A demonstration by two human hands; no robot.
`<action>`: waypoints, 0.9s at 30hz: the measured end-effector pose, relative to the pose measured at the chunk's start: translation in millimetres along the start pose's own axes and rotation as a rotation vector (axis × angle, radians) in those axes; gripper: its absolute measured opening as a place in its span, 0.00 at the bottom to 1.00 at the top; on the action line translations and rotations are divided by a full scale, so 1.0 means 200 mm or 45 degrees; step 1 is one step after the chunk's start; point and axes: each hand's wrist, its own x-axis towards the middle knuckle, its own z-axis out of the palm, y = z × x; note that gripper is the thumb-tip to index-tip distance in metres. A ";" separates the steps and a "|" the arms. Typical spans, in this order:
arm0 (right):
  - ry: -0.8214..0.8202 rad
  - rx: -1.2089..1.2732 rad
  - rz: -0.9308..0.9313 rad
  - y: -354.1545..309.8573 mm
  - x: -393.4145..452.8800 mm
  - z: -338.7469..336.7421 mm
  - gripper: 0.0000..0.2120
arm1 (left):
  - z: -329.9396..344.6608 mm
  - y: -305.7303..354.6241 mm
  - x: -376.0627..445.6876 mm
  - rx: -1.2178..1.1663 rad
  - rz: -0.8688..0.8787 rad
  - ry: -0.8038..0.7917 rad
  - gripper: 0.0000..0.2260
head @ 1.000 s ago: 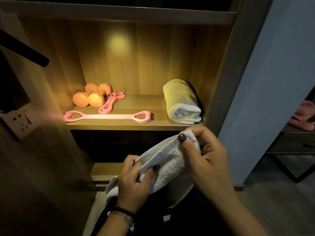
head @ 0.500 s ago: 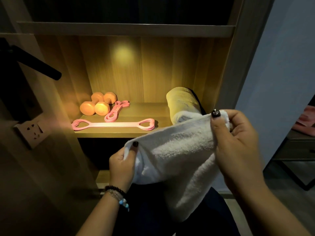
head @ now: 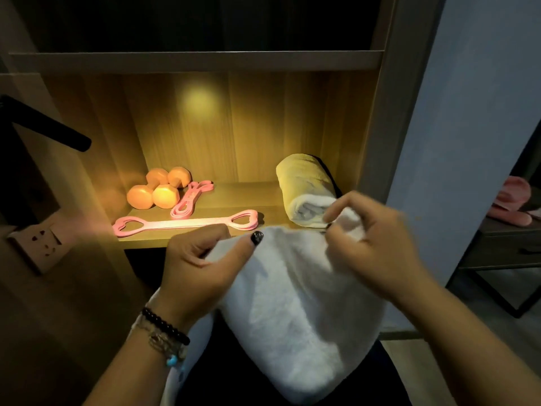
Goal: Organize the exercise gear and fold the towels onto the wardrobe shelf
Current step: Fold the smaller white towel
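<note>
Two hands pinch towel [head: 298,303] top edge: your left hand [head: 193,268], right hand [head: 377,244]. Spread apart so it hangs flat for folding. Shelf [head: 263,197] gap left of rolled towel [head: 307,191].

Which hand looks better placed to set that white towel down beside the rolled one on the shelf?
Probably the right hand: it grips the white towel nearest the rolled towel; the left hand is farther.
</note>
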 end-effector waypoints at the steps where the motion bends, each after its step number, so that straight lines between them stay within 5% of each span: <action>1: -0.110 -0.031 0.002 -0.01 -0.02 0.02 0.08 | 0.01 -0.01 -0.03 0.019 0.000 -0.017 0.24; 4: -0.360 -0.250 0.031 0.00 -0.06 0.08 0.21 | 0.02 -0.01 -0.09 0.112 0.014 -0.055 0.24; 11: -0.434 -0.383 0.065 -0.01 -0.14 0.20 0.10 | 0.07 -0.04 -0.27 0.182 -0.069 -0.164 0.25; 15: -0.837 -0.079 0.267 0.01 -0.18 0.30 0.18 | 0.07 -0.05 -0.31 0.175 -0.110 -0.249 0.28; 21: -1.172 0.452 0.550 0.15 -0.18 0.30 0.08 | 0.06 -0.05 -0.33 0.055 -0.244 -0.269 0.26; 23: -1.020 0.434 0.547 0.20 -0.21 0.27 0.09 | 0.04 -0.06 -0.32 0.089 -0.316 -0.276 0.27; 27: -0.348 0.090 0.358 0.23 -0.20 0.17 0.11 | 0.07 -0.10 -0.27 0.358 -0.386 -0.421 0.23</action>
